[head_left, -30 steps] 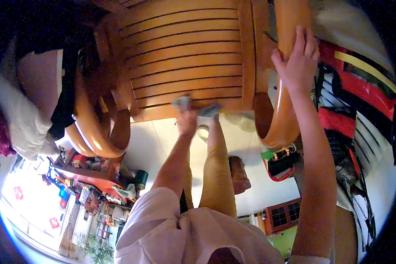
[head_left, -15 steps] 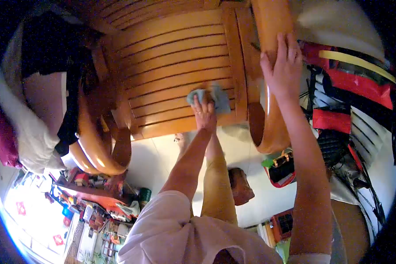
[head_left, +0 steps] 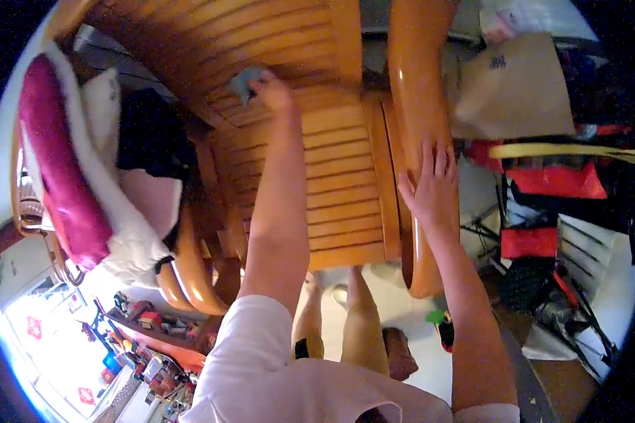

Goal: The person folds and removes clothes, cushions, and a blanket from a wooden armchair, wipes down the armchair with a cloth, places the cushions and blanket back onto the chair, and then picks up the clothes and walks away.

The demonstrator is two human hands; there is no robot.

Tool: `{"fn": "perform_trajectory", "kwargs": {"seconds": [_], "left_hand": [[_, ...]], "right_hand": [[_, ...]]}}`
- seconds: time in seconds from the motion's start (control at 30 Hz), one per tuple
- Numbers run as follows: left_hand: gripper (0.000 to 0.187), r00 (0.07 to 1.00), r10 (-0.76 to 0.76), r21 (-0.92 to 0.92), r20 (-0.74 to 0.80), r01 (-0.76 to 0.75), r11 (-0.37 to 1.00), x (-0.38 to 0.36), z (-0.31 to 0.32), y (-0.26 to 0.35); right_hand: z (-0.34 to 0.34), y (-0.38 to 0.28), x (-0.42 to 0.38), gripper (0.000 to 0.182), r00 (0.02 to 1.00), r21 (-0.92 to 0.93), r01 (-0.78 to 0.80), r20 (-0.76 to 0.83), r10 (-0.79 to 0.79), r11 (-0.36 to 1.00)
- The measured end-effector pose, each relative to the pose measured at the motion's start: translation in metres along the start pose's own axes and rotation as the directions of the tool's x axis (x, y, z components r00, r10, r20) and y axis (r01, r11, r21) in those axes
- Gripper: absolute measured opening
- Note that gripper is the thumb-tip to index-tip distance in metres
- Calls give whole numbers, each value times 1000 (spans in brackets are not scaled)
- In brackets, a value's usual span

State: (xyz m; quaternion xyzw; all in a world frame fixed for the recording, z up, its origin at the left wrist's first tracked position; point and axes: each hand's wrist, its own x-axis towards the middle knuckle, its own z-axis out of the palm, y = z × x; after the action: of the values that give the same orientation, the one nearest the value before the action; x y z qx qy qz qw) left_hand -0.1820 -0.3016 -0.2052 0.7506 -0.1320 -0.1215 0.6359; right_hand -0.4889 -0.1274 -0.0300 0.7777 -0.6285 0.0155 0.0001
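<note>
A wooden slatted chair [head_left: 339, 211] with wide curved armrests stands in front of me. My left hand [head_left: 274, 95] is stretched to the back of the seat, where the slatted backrest [head_left: 261, 32] begins. It grips a grey-blue cloth [head_left: 245, 83] that is bunched up and slightly blurred against the wood. My right hand [head_left: 432, 185] lies flat on the right armrest [head_left: 423, 84], fingers spread, holding nothing.
Left of the chair hang clothes, among them a dark red garment [head_left: 63, 169] and a white one [head_left: 130, 243]. A brown paper bag [head_left: 515, 88] and red-and-black bags [head_left: 554, 180] stand on the right. A brown stool-like object [head_left: 399, 352] is on the floor by my legs.
My left hand has carried the cloth from the front right of the seat to its back, near the backrest. My right hand stays on the armrest. The view has shifted forward.
</note>
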Motion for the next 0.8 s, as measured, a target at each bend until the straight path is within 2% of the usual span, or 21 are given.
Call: {"fn": "perform_trajectory", "kwargs": {"seconds": [0.07,0.13,0.17,0.2,0.23,0.27,0.33,0.4,0.43,0.5,0.53,0.6,0.63,0.67,0.73,0.8], "left_hand": [[49,983,131,-196,131,-104,975,-3,50,48],[47,957,229,-301,176,-169,939,-14,68,120],[41,774,602,-105,197,-593,798,-37,58,184],[35,457,842,74,288,-887,456,-50,55,229],[35,448,849,68,279,-891,448,-43,57,250],[30,525,799,-43,294,-827,560,-28,55,266],[25,579,744,-169,333,-740,651,-11,57,283],[23,637,734,36,234,-760,649,-10,61,280],[23,636,730,30,251,-758,651,-19,70,271],[24,581,799,219,154,-808,546,-47,89,245],[24,588,790,213,176,-806,553,-69,91,232],[23,456,745,181,487,-887,425,-116,86,206],[23,454,737,173,500,-887,429,-138,82,200],[22,570,652,41,500,-767,640,-159,77,194],[21,667,528,-83,526,-577,813,-199,65,190],[25,567,445,-155,693,-486,860,-230,50,185]], "right_hand": [[-2,2,1,73,1000,10,-5,-1,5,1000],[-9,-3,2,75,1000,23,-10,7,10,1000],[-14,-4,2,77,998,43,-43,54,41,998],[-16,-3,3,78,992,57,-77,104,71,995],[-6,0,0,80,993,17,-60,99,58,998],[-3,1,-1,80,994,21,-67,88,64,998],[-3,2,0,81,988,43,-89,133,82,995],[-7,5,3,81,988,82,-95,132,84,992],[-8,5,3,80,985,91,-97,152,82,991],[-11,6,4,76,986,111,-96,149,79,989],[-12,7,4,76,981,104,-114,167,96,988],[-13,8,3,72,992,163,-72,111,55,984],[-9,8,2,70,985,162,-102,154,77,982],[-5,9,2,70,983,155,-116,163,91,981],[-1,8,1,69,989,153,-125,103,110,980],[3,10,-3,67,986,150,-134,122,117,979]]}}
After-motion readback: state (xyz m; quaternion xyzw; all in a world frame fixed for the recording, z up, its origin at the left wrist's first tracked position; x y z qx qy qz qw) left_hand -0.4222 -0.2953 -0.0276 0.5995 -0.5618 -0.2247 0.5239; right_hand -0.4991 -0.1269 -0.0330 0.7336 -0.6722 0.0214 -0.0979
